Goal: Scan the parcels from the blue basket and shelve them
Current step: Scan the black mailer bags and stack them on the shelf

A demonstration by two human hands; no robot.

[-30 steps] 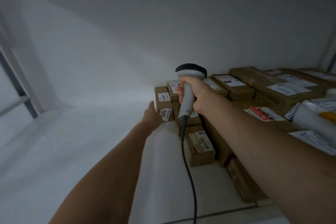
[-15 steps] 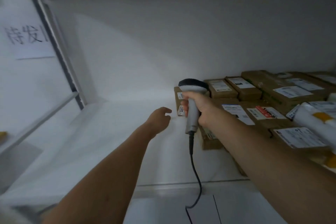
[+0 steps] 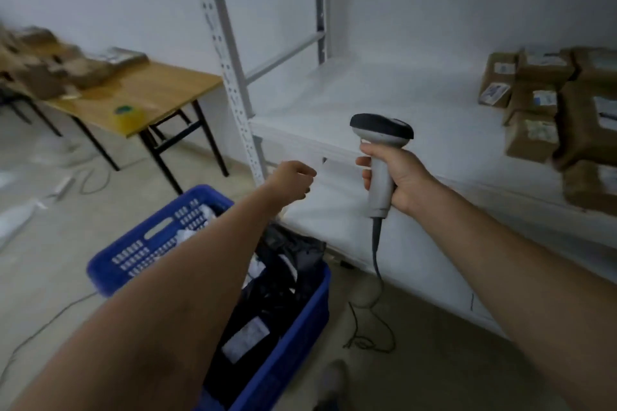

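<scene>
White shelf (image 3: pixel 367 100), cardboard parcels (image 3: pixel 534 117) at its right end, blue basket (image 3: pixel 150 243) of dark parcels (image 3: pixel 283 304) on the floor (image 3: pixel 50 277) before it, wooden table (image 3: pixel 150 90) to its left, right hand (image 3: pixel 405 177) gripping barcode scanner (image 3: pixel 380 133), left hand (image 3: pixel 290 180) loosely curled, empty.

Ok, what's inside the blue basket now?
The blue basket holds dark bagged parcels, one showing a white label, plus white wrapping at the back. The left forearm covers part of the inside, and the bottom is hidden.

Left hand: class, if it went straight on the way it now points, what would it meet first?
Probably the front edge of the white shelf, just beyond the left hand; depth is unclear.
</scene>
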